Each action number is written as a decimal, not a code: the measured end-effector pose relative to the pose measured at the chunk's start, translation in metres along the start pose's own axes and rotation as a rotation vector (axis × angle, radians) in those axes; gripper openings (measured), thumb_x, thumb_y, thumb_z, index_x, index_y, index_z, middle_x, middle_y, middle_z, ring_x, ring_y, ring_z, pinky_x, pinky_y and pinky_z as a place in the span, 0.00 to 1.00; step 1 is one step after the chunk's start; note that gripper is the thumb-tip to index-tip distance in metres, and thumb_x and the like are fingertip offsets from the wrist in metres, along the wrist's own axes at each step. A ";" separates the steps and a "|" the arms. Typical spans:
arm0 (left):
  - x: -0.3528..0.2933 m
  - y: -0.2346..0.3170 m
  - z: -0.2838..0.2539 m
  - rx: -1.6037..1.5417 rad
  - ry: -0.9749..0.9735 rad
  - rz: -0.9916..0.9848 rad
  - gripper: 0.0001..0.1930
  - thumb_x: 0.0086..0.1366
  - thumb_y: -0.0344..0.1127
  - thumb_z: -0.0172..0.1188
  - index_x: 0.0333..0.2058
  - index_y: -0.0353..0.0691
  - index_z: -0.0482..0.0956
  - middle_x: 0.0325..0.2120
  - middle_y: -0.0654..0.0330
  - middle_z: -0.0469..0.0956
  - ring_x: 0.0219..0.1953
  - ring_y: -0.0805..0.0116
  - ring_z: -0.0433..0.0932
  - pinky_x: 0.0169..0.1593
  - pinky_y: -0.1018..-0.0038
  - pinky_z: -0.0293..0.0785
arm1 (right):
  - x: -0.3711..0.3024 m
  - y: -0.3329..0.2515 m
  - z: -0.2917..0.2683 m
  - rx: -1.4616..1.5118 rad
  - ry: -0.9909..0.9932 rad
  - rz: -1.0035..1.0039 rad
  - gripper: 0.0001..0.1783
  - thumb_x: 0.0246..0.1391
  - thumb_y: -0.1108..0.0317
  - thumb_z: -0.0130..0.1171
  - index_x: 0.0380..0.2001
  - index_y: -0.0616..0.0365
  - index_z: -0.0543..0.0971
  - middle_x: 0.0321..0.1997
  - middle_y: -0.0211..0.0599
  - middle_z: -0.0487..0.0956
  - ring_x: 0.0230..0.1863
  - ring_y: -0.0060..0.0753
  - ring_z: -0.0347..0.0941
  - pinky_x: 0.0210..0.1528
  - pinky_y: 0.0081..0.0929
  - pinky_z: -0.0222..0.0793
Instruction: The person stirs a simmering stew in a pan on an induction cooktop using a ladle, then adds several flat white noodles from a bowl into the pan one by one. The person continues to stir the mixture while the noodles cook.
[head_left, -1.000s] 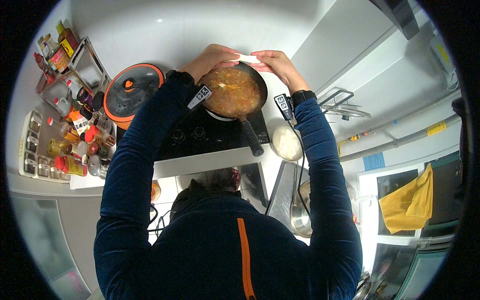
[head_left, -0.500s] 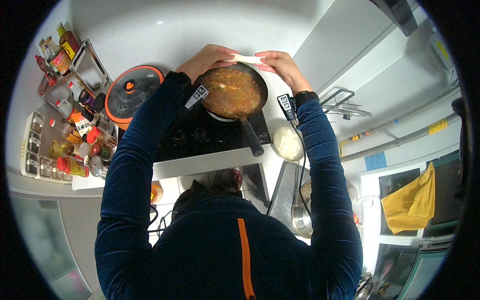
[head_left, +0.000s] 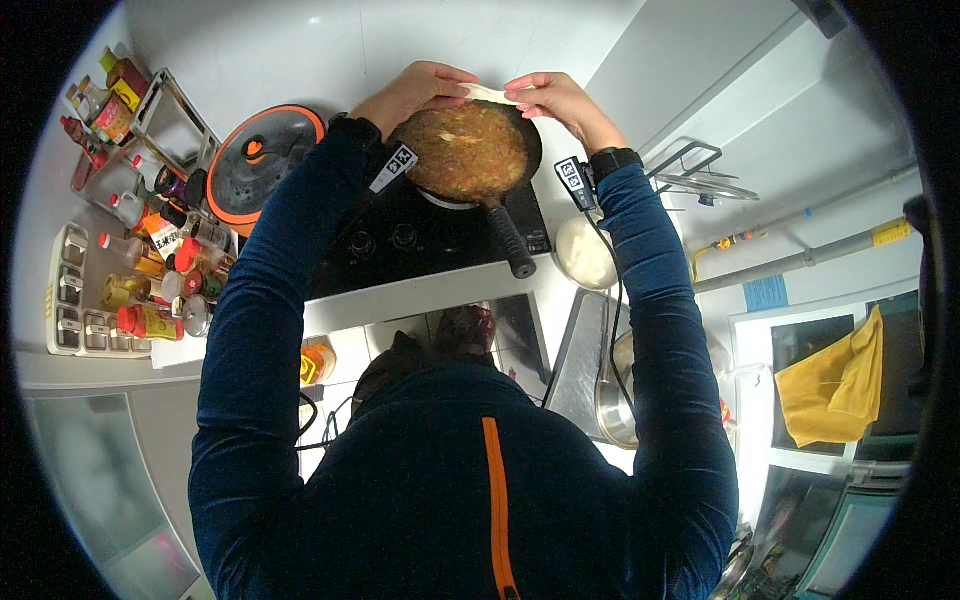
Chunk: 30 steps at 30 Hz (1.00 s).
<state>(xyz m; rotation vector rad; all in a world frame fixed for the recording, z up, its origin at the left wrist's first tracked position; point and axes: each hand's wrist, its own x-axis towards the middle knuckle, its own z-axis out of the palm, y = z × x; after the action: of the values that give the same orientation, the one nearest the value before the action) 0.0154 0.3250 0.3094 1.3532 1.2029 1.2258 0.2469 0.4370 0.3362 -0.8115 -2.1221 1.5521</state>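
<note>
A pale strip of dough point(head_left: 488, 94) is stretched between my two hands, over the far rim of the frying pan point(head_left: 511, 242). My left hand point(head_left: 415, 92) pinches its left end, and the fingers of my right hand point(head_left: 562, 102) are closed on the other end. Below them, thick brownish-orange soup point(head_left: 465, 155) fills the pan, with a few lighter bits on its surface. The pan sits on the black stove point(head_left: 440, 255), its handle pointing toward me. To the right of the stove, a round bowl holds white dough pieces point(head_left: 586, 252).
An orange-rimmed glass lid point(head_left: 240, 185) leans left of the pan. Several bottles and jars point(head_left: 190, 260) crowd the left counter beside a spice rack point(head_left: 75, 320). A metal tray point(head_left: 575, 350) and a steel basin point(head_left: 612, 408) lie at the right. A wire rack point(head_left: 690, 165) stands on the wall side.
The dough strip, held nearly level before, now sags or tilts slightly and looks shorter between my hands. Both hands sit a little higher in the picture, as the whole view has shifted.
</note>
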 end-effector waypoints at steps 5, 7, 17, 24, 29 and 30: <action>0.003 0.001 0.007 0.071 -0.048 0.030 0.21 0.64 0.38 0.61 0.52 0.34 0.76 0.45 0.57 0.77 0.45 0.74 0.77 0.52 0.81 0.75 | 0.002 0.000 0.014 -0.164 -0.028 0.033 0.26 0.43 0.50 0.72 0.36 0.63 0.83 0.29 0.33 0.81 0.28 0.18 0.74 0.30 0.12 0.73; 0.004 0.002 0.008 0.084 -0.031 0.021 0.21 0.63 0.39 0.62 0.52 0.34 0.76 0.44 0.58 0.77 0.45 0.74 0.77 0.51 0.81 0.75 | 0.004 0.001 0.016 -0.183 -0.018 0.021 0.25 0.43 0.50 0.72 0.34 0.62 0.83 0.28 0.33 0.80 0.26 0.18 0.73 0.26 0.12 0.71; -0.017 0.014 0.007 0.012 0.059 0.060 0.21 0.62 0.36 0.64 0.52 0.35 0.77 0.42 0.57 0.77 0.40 0.76 0.78 0.50 0.82 0.76 | 0.001 0.016 0.001 0.151 -0.122 0.175 0.18 0.46 0.62 0.73 0.39 0.61 0.82 0.28 0.24 0.80 0.26 0.11 0.73 0.28 0.06 0.72; -0.015 0.030 0.005 0.083 0.002 0.020 0.21 0.64 0.40 0.61 0.53 0.35 0.75 0.47 0.58 0.75 0.51 0.71 0.75 0.58 0.78 0.72 | -0.009 0.030 0.014 0.179 -0.216 0.208 0.22 0.51 0.64 0.69 0.48 0.61 0.79 0.32 0.26 0.80 0.28 0.12 0.74 0.31 0.08 0.75; -0.007 0.035 0.005 0.147 -0.020 0.009 0.20 0.64 0.38 0.60 0.52 0.35 0.76 0.46 0.58 0.76 0.51 0.72 0.75 0.57 0.79 0.72 | -0.012 0.033 0.024 0.197 -0.212 0.239 0.14 0.54 0.62 0.67 0.40 0.57 0.79 0.32 0.21 0.78 0.22 0.10 0.64 0.21 0.07 0.59; -0.006 0.035 0.004 0.132 -0.048 0.017 0.20 0.64 0.38 0.60 0.52 0.35 0.77 0.46 0.55 0.76 0.50 0.70 0.76 0.58 0.78 0.72 | -0.014 0.033 0.024 0.256 -0.224 0.245 0.14 0.55 0.60 0.65 0.41 0.56 0.79 0.32 0.21 0.78 0.22 0.10 0.65 0.22 0.08 0.60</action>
<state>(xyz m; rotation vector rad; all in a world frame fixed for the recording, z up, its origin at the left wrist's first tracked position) 0.0226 0.3155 0.3434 1.4836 1.2592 1.1360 0.2500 0.4173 0.2975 -0.8673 -1.9682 2.0795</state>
